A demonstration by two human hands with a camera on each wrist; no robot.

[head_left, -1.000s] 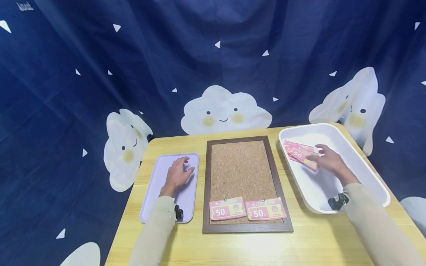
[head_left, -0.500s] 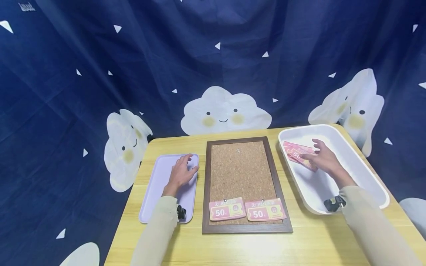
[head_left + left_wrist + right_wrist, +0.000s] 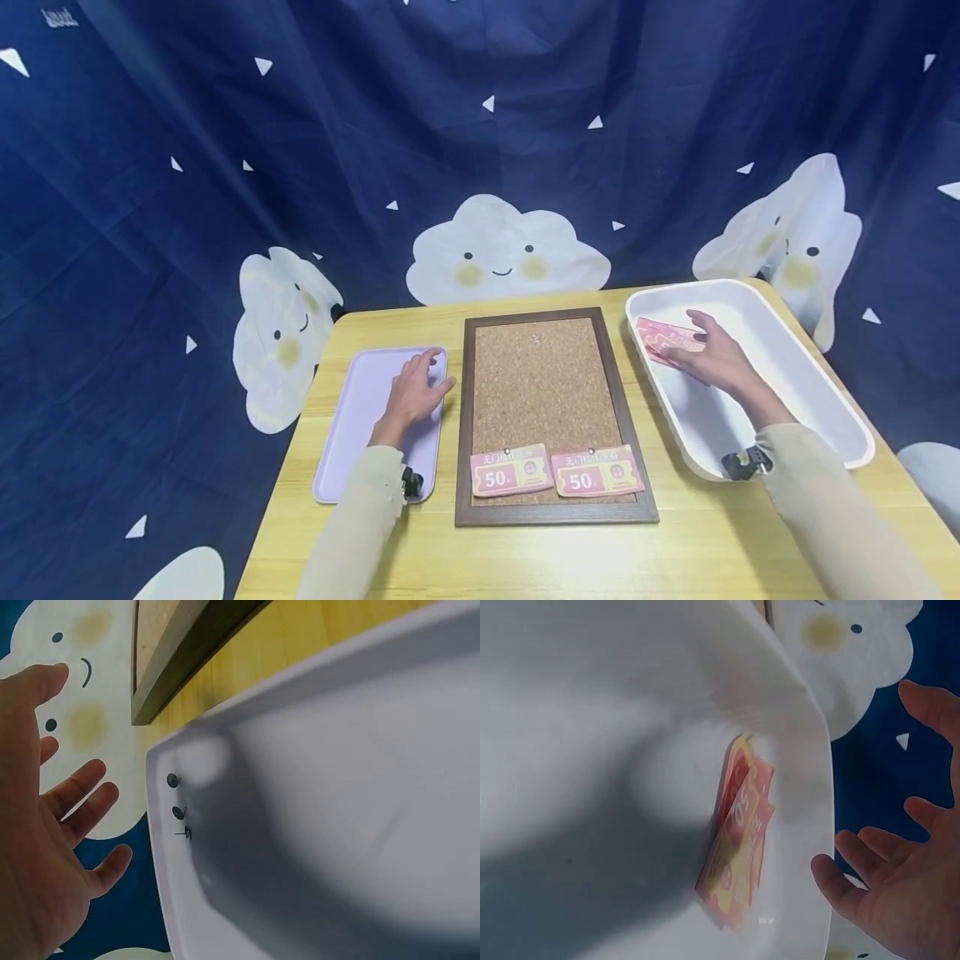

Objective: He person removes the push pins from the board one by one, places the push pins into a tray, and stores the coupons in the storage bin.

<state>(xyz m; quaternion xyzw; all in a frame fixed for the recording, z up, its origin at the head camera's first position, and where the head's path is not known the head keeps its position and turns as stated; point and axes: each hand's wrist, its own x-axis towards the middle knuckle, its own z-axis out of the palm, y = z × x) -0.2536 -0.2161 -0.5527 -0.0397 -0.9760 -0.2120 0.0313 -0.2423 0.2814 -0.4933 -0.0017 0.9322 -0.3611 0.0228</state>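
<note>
My left hand (image 3: pixel 423 379) hovers open over the far right part of a lilac tray (image 3: pixel 352 417), fingers spread (image 3: pixel 71 806). Three small push pins (image 3: pixel 177 811) lie in the tray's corner, just beyond the fingertips. My right hand (image 3: pixel 697 346) is inside a white bin (image 3: pixel 810 367), open, fingers spread over a small stack of pink "50" coupons (image 3: pixel 660 333). In the right wrist view the stack of coupons (image 3: pixel 739 840) lies against the bin wall and the fingers (image 3: pixel 855 885) stay apart from it. A framed cork board (image 3: pixel 543 379) lies between tray and bin.
Two pink "50" coupons (image 3: pixel 512 471) (image 3: pixel 596 471) are pinned side by side along the cork board's near edge. Everything rests on a wooden table (image 3: pixel 570 558). A dark blue cloth with cloud faces (image 3: pixel 506 250) hangs close behind the table.
My left hand has slid right and farther, toward the tray's far right corner. My right hand has moved left and farther in the bin, over the coupons.
</note>
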